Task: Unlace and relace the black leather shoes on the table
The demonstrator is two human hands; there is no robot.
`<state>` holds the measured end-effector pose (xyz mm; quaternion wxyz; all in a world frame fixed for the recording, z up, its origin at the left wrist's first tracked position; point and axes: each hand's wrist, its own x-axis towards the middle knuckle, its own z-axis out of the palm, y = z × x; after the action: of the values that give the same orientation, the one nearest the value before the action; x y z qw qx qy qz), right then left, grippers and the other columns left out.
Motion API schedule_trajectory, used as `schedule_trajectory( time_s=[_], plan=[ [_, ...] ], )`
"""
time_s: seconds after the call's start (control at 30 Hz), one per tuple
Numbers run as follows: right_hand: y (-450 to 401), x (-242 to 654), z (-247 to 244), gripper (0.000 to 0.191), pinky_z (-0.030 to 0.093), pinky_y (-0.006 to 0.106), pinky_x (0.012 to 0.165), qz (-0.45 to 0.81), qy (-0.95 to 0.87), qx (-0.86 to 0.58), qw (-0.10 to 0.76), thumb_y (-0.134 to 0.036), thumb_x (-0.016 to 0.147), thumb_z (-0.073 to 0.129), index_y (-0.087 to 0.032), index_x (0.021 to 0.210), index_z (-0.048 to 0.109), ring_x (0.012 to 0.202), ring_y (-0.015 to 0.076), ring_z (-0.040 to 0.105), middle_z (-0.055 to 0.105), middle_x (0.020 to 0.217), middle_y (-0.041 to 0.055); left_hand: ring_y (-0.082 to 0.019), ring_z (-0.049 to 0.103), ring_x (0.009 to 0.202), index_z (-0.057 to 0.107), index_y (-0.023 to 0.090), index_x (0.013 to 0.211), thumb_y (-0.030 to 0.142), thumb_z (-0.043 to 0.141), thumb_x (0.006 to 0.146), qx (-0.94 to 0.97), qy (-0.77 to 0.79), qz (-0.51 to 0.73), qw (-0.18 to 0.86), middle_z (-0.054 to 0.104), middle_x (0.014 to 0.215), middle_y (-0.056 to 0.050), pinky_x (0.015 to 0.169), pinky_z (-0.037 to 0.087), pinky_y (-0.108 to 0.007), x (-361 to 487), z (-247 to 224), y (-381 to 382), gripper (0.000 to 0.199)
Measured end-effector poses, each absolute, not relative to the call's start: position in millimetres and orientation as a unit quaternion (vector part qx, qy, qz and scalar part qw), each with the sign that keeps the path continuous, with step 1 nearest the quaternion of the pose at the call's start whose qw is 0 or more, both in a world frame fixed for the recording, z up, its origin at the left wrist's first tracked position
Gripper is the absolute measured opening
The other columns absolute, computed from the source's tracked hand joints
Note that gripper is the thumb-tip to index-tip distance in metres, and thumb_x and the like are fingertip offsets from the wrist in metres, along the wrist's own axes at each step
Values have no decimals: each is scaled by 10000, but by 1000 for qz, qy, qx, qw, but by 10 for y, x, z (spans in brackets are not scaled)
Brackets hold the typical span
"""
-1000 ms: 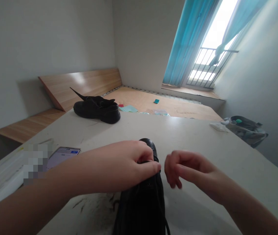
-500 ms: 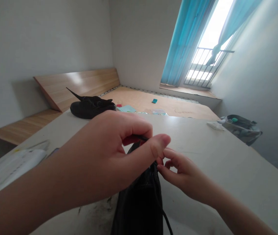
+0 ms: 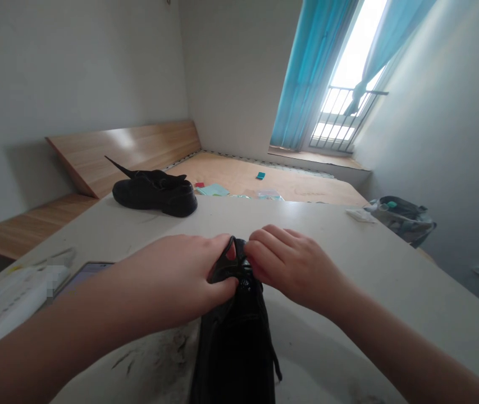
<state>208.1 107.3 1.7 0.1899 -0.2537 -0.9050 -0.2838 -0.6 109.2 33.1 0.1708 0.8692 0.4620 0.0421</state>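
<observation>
A black leather shoe [image 3: 233, 348] lies on a white table [image 3: 349, 280] at the bottom center of the frame, its near part cut off by the lower edge. A loose end of black lace [image 3: 275, 365] hangs down its right side. The left hand [image 3: 176, 275] comes in from the lower left and grips the top of the shoe: the fingers curl over the far edge of the opening, and the thumb presses down on the near side. The right hand [image 3: 292, 269] comes in from the lower right, with its fingers [image 3: 264, 247] bent and bunched against the laced part, touching the left fingertips across the shoe. Whether they pinch a lace cannot be told, as the two hands hide much of that area.

A second black shoe [image 3: 155, 193] sits near the far table edge at upper left, its lace [image 3: 123, 168] sticking up. A phone [image 3: 87, 272] and a white packet [image 3: 16, 292] lie at the left edge of the table, just beside the left forearm. A white tissue [image 3: 359, 215] lies near the far right edge, with a gray bag [image 3: 403, 219] just beyond it. Past the table, at upper center, a wooden bed frame [image 3: 264, 185] holds a pale teal paper [image 3: 211, 189].
</observation>
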Motion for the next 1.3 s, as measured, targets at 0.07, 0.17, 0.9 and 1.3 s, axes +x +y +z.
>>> schedule_trajectory(
  time_s=[0.07,0.17,0.9,1.3],
  plan=[
    [1105,2038,28,290,355,320,566,-287,-904,-245,199,-128,1002,354,-163,838,590,713,181,518,640,802,56,-199,507,581,492,230,687,365,501,853,879,440,47,178,624,671,-16,521,264,-325,36,273,1112,214],
    [1117,1995,33,279,311,321,544,-290,-906,-210,226,-114,991,371,-170,815,581,664,175,483,612,734,37,-189,508,605,488,219,664,269,463,845,886,415,63,196,618,671,-3,537,262,-321,99,231,1140,190],
    [1451,2720,138,372,439,203,576,704,-609,-143,336,-380,1022,433,-198,706,505,452,90,196,247,544,-90,-112,418,562,534,205,728,561,541,876,788,436,165,402,448,617,54,470,306,-236,36,413,1166,386],
    [908,2173,370,137,432,274,752,472,-814,-262,216,-270,840,713,-172,904,643,911,156,551,580,1004,47,-106,364,433,456,233,537,651,469,901,720,292,430,459,425,488,32,425,400,-261,-163,656,955,554]
  ],
)
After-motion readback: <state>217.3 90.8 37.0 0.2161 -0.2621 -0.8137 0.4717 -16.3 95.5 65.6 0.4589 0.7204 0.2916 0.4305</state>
